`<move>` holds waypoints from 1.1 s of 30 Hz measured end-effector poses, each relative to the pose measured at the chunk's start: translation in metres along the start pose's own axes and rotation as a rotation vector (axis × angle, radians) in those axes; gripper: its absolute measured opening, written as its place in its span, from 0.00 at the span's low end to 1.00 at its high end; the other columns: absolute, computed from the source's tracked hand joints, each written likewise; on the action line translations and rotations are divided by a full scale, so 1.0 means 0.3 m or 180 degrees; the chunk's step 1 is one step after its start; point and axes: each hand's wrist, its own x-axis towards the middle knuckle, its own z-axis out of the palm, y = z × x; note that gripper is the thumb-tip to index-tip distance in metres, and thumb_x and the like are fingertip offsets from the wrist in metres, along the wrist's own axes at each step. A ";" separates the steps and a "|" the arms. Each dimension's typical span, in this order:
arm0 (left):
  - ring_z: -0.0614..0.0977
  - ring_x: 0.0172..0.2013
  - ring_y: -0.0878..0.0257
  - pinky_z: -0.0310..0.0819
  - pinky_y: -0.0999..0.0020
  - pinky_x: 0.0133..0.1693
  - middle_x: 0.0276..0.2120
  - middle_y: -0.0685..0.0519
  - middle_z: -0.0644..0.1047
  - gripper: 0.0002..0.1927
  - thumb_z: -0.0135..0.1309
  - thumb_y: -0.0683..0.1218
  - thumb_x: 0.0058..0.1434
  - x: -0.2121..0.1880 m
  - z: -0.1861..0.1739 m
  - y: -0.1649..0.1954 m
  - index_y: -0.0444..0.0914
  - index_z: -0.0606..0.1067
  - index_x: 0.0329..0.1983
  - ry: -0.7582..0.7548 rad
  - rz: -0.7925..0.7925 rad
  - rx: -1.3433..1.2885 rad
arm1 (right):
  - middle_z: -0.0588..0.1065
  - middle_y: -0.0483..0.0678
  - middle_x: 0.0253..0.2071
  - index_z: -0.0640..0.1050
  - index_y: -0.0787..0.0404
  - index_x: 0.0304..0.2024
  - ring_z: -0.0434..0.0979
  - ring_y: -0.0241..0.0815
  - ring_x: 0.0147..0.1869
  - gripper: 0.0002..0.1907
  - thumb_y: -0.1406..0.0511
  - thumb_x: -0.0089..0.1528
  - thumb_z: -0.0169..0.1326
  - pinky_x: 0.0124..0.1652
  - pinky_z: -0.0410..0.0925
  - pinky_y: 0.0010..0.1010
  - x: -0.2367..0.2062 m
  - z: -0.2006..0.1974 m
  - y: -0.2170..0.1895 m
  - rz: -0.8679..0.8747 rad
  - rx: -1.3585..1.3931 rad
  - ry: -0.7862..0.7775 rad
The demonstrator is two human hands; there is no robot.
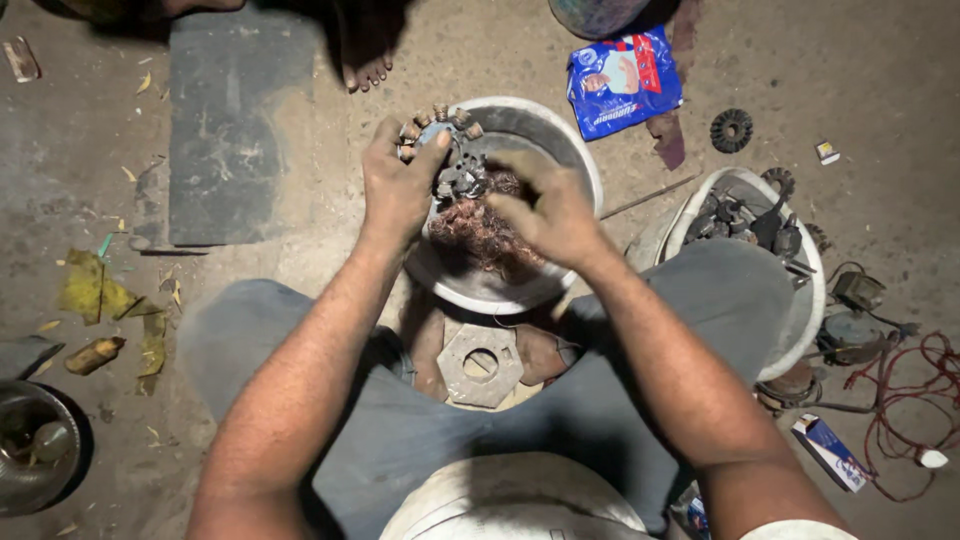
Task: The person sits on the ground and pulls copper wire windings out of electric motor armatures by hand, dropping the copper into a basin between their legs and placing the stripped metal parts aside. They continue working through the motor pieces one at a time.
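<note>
Motor winding (440,150) sits over white bowl (575,150), left hand (398,185) clenched on it; right hand (548,212) pinches copper wire (480,232). Risk: wire snaps or cuts fingers under hard pulling.

A bare, dusty concrete floor (880,90) is seen from above, lit unevenly so that the upper edge is lost in shadow. A dark grey rectangular slab (235,130) is laid flat on it at the upper left, with torn yellow scraps (100,290) scattered below and to its left. A dull round metal pot (35,455) is set at the lower left corner. A crumpled blue plastic packet (622,82) is left near the top, a small black toothed disc (731,130) just to its right. At the right edge, tangled red wires (915,390) are spread beside a small blue and white carton (830,452).
</note>
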 end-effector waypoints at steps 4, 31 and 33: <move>0.81 0.33 0.68 0.79 0.74 0.36 0.35 0.53 0.79 0.09 0.59 0.40 0.66 -0.004 -0.004 -0.020 0.33 0.73 0.46 -0.0091 -0.0455 -0.0467 | 0.82 0.50 0.36 0.82 0.65 0.45 0.81 0.39 0.40 0.10 0.66 0.63 0.59 0.42 0.73 0.32 -0.008 0.026 0.011 0.1259 0.0598 -0.0245; 0.81 0.36 0.68 0.80 0.73 0.39 0.38 0.53 0.79 0.10 0.59 0.38 0.67 -0.003 0.018 -0.017 0.33 0.73 0.49 0.0022 -0.0207 -0.0282 | 0.81 0.53 0.40 0.80 0.66 0.50 0.80 0.40 0.44 0.16 0.65 0.60 0.61 0.45 0.73 0.33 -0.031 -0.009 0.022 0.0962 0.0465 -0.0468; 0.81 0.35 0.68 0.80 0.73 0.38 0.37 0.53 0.80 0.10 0.58 0.39 0.67 -0.002 0.018 -0.013 0.33 0.73 0.49 0.0022 -0.0369 -0.0665 | 0.81 0.50 0.35 0.82 0.64 0.45 0.79 0.37 0.39 0.12 0.64 0.62 0.61 0.42 0.73 0.31 -0.033 -0.007 0.038 0.1384 0.0547 -0.0495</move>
